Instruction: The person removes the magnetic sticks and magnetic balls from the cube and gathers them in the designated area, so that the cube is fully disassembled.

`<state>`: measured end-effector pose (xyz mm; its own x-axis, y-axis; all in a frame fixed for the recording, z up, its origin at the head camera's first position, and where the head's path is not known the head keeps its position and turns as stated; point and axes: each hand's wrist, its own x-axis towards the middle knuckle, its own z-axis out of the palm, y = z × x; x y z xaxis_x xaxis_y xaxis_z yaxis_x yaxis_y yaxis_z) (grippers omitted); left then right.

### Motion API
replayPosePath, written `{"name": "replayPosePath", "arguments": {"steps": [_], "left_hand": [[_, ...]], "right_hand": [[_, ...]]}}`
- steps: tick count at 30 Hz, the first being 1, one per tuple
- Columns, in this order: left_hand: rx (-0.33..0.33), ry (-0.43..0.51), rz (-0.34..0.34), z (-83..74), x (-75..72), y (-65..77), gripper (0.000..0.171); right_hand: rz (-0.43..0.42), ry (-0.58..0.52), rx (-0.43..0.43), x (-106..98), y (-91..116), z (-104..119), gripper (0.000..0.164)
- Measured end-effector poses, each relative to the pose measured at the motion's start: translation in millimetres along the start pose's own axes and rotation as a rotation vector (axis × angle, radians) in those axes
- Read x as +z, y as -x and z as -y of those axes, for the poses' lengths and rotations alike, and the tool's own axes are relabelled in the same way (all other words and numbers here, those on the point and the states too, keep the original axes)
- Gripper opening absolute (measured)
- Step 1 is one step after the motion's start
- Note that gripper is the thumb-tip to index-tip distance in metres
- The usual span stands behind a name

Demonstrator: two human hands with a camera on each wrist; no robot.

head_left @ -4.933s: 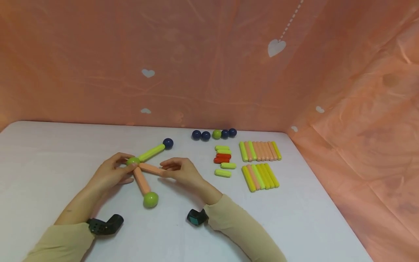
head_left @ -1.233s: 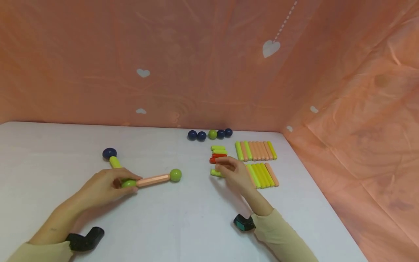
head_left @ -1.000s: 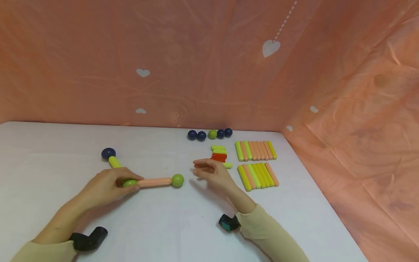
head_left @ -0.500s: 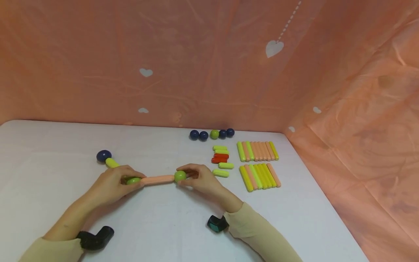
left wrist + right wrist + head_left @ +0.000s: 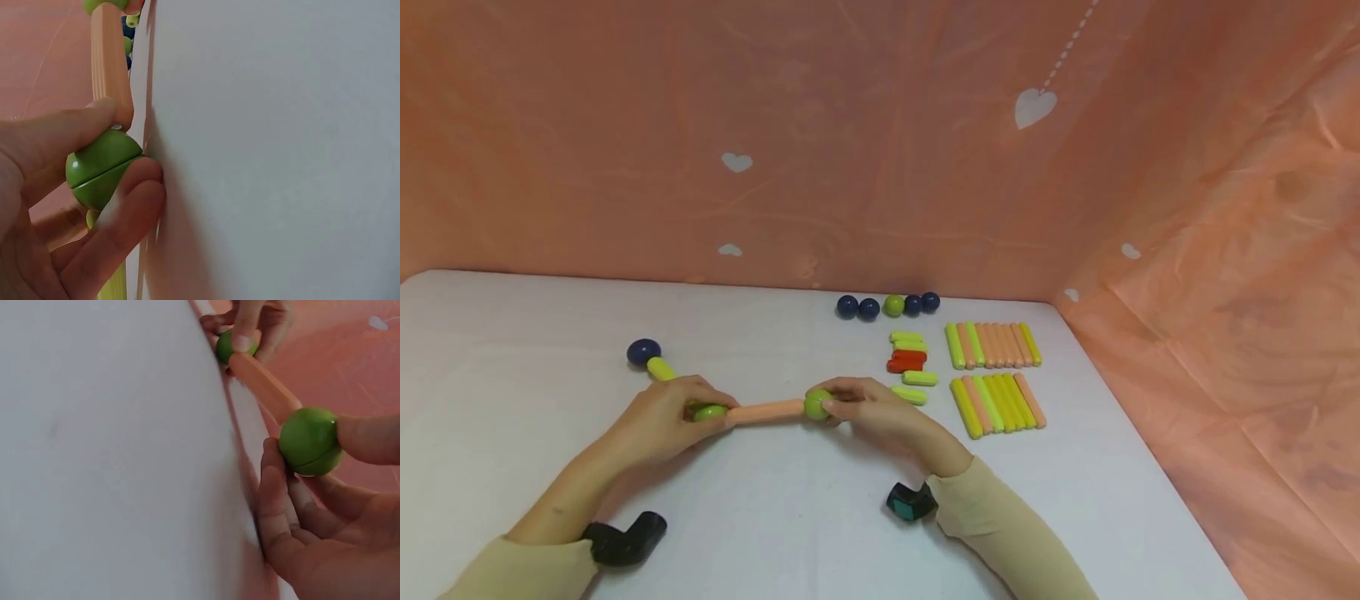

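Observation:
In the head view my left hand (image 5: 658, 421) pinches a green ball (image 5: 103, 165) between thumb and fingers. From that ball a peach rod (image 5: 767, 412) runs right to a second green ball (image 5: 309, 440), which the thumb and fingers of my right hand (image 5: 883, 417) grip. A yellow-green rod (image 5: 660, 369) sticks out behind the left hand, with a dark blue ball (image 5: 643, 352) on its far end. Where this rod joins the left green ball is hidden by the fingers in the head view.
Several dark blue balls (image 5: 847, 307) and a loose green ball (image 5: 893, 305) line the table's back edge. Short yellow-green rods (image 5: 920, 378) and red rods (image 5: 907, 366) lie beyond the right hand. Long rods form an upper row (image 5: 996, 346) and a lower row (image 5: 997, 405) farther right.
The second peach rod, earlier in my right hand, now lies at the lower row's right end. That hand came left and took hold of the outer green ball. The joined piece has turned.

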<state>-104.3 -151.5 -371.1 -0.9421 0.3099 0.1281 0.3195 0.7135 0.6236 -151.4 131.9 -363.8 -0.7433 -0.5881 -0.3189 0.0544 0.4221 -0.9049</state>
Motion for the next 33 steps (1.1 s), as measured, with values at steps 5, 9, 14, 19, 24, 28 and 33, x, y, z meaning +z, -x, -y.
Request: {"name": "replayPosePath", "arguments": {"steps": [5,9,14,19,24,28,33], "left_hand": [[0.026,0.023,-0.007,-1.2,0.7,-1.7,0.019],[0.038,0.043,0.011,-4.4,1.8,-4.0,0.018],[0.049,0.052,0.025,-7.0,2.8,-6.6,0.018],[0.056,0.057,0.035,-7.0,3.9,-7.8,0.018],[0.008,0.074,0.052,-4.8,4.9,-5.8,0.019],[-0.021,0.065,0.058,-5.3,5.8,-6.3,0.026],[-0.047,0.058,0.046,-6.9,8.8,-7.8,0.034]], "right_hand": [[-0.008,-0.104,0.06,-0.8,1.1,3.0,0.038],[-0.016,-0.154,0.068,-2.0,2.6,1.8,0.039],[0.002,-0.253,0.038,-3.6,4.2,-1.3,0.04],[-0.001,-0.265,0.028,-2.9,5.6,-2.7,0.04],[0.001,-0.257,-0.006,0.6,3.7,-5.4,0.039],[-0.025,-0.284,-0.008,4.3,2.3,-6.7,0.038],[-0.073,-0.27,0.003,6.4,2.8,-8.4,0.035]]}}
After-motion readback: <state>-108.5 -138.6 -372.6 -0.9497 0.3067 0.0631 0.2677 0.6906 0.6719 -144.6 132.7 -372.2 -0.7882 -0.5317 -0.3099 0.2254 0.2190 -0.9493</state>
